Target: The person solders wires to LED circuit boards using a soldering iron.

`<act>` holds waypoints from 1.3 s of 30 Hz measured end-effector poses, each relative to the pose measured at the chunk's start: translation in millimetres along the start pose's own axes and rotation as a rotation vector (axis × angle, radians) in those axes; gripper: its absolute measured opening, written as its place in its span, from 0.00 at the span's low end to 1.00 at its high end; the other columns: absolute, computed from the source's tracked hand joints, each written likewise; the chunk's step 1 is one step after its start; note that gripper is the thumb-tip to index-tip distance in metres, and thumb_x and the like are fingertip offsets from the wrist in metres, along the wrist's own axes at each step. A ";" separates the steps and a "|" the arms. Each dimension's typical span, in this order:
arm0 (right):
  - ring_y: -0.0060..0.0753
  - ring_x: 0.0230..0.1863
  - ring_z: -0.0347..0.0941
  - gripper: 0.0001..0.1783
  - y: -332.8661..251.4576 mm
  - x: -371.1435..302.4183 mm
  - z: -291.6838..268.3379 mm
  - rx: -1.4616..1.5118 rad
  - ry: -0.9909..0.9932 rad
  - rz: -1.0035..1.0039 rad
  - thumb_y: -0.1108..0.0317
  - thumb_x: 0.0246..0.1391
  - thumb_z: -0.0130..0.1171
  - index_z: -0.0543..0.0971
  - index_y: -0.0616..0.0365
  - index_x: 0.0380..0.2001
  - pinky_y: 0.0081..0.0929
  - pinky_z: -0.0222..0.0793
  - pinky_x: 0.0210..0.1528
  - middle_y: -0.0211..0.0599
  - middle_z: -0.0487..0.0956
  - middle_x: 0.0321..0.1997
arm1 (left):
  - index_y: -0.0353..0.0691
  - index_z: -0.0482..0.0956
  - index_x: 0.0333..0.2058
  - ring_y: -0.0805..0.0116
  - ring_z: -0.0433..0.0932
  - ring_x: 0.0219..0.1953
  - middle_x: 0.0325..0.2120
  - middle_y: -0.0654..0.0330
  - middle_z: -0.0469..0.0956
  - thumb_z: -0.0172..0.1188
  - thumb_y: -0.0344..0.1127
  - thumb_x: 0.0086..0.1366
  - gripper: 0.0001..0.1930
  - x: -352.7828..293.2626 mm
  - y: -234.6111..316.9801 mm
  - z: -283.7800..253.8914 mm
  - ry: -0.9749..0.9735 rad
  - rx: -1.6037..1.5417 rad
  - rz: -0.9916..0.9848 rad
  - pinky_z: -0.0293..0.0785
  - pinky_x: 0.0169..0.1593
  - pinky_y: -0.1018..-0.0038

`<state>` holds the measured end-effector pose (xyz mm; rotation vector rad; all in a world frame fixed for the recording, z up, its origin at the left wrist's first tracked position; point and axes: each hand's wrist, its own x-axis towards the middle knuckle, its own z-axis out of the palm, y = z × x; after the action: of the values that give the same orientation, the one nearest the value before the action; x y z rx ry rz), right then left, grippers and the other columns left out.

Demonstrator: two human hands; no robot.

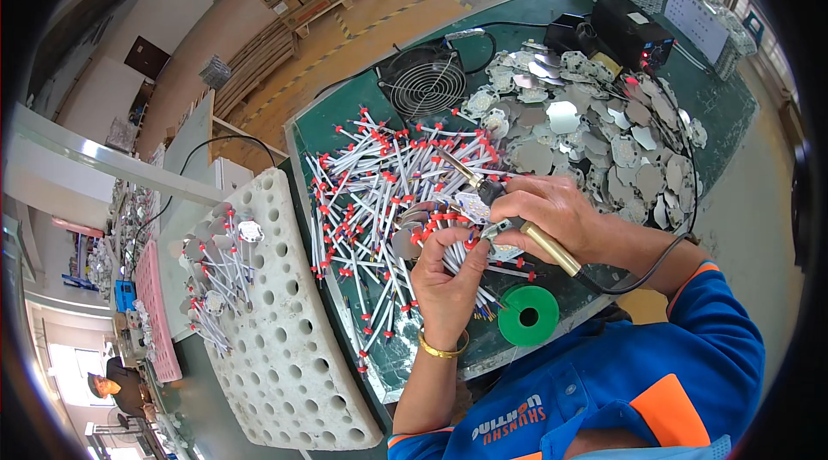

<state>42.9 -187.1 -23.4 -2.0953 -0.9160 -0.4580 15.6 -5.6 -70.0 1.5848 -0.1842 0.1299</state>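
Note:
My right hand (552,212) is closed around a soldering iron (554,253) with a gold handle and black collar. Its metal tip points up and left, over a pile of wires. My left hand (448,283) is pinched shut close to the right fingertips; what sits in the pinch is too small to make out. A small plate (498,229), seemingly a circuit board, shows between the two hands. Left of and beneath them spreads a heap of white wires (371,188) with red collars. A green spool (509,318) lies beside my left wrist.
Loose round lamp boards (617,154) are piled on the right of the green table. Behind stand a black fan (427,85) and a black soldering station (634,33), its cord looping past my right arm. At left, a perforated white board (285,313) bears wired plates. A co-worker (125,387) is farther left.

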 end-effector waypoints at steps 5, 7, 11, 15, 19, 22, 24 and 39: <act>0.40 0.22 0.68 0.18 -0.2 -3.6 4.2 -0.013 0.055 -0.015 0.71 0.39 0.64 0.69 0.51 0.34 0.32 0.63 0.21 0.33 0.68 0.22 | 0.36 0.72 0.35 0.81 0.72 0.23 0.27 0.65 0.74 0.62 0.22 0.54 0.10 -0.3 -0.1 0.6 0.002 -0.020 0.005 0.70 0.26 0.85; 0.40 0.22 0.68 0.18 -0.4 -4.4 4.8 -0.008 0.040 0.005 0.71 0.38 0.64 0.69 0.51 0.34 0.32 0.63 0.21 0.33 0.68 0.22 | 0.36 0.72 0.34 0.81 0.72 0.23 0.27 0.64 0.74 0.62 0.22 0.54 0.10 -1.0 0.5 -0.1 -0.001 -0.007 0.012 0.70 0.26 0.85; 0.40 0.23 0.68 0.18 0.3 -3.2 7.0 0.040 0.017 0.027 0.72 0.38 0.64 0.69 0.52 0.34 0.33 0.64 0.23 0.33 0.69 0.23 | 0.36 0.71 0.34 0.81 0.72 0.23 0.26 0.64 0.74 0.62 0.22 0.53 0.10 -1.4 0.9 -1.9 -0.003 -0.013 -0.001 0.70 0.26 0.86; 0.44 0.29 0.71 0.18 3.8 2.2 -1.1 0.092 -0.011 -0.024 0.73 0.38 0.63 0.68 0.54 0.34 0.34 0.66 0.29 0.36 0.72 0.27 | 0.36 0.71 0.34 0.81 0.72 0.23 0.26 0.64 0.75 0.62 0.22 0.54 0.10 -0.6 1.2 -1.6 0.008 -0.032 0.008 0.70 0.26 0.85; 0.47 0.34 0.72 0.19 -1.8 4.7 -12.1 0.076 -0.148 -0.017 0.74 0.41 0.60 0.66 0.56 0.37 0.37 0.67 0.33 0.39 0.73 0.33 | 0.37 0.72 0.34 0.80 0.72 0.23 0.26 0.64 0.75 0.62 0.22 0.54 0.10 -1.7 4.6 -4.6 -0.012 -0.040 -0.073 0.70 0.27 0.85; 0.48 0.35 0.72 0.18 -5.2 -0.3 -14.2 0.109 -0.235 0.059 0.75 0.42 0.59 0.65 0.56 0.38 0.37 0.67 0.33 0.39 0.73 0.35 | 0.37 0.72 0.34 0.80 0.72 0.23 0.26 0.63 0.75 0.61 0.22 0.54 0.09 0.1 3.1 -0.3 -0.036 -0.097 -0.094 0.70 0.27 0.86; 0.48 0.36 0.72 0.17 -6.4 -3.4 -14.2 0.137 -0.249 0.071 0.76 0.44 0.58 0.65 0.57 0.39 0.37 0.68 0.33 0.40 0.73 0.36 | 0.37 0.72 0.34 0.80 0.72 0.23 0.26 0.63 0.75 0.61 0.22 0.54 0.09 0.4 5.3 0.1 -0.036 -0.142 -0.115 0.69 0.27 0.86; 0.22 0.27 0.73 0.15 0.7 -0.6 21.5 0.436 0.301 0.205 0.79 0.46 0.58 0.66 0.58 0.37 0.20 0.68 0.27 0.35 0.70 0.33 | 0.35 0.74 0.39 0.76 0.71 0.26 0.30 0.58 0.76 0.55 0.31 0.62 0.09 -0.7 8.1 -4.7 -0.176 -0.466 -0.380 0.69 0.31 0.81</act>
<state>43.3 -170.9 -37.5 -1.6452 -0.5583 -0.4090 13.4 -1.0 -62.1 1.1389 -0.0412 -0.3298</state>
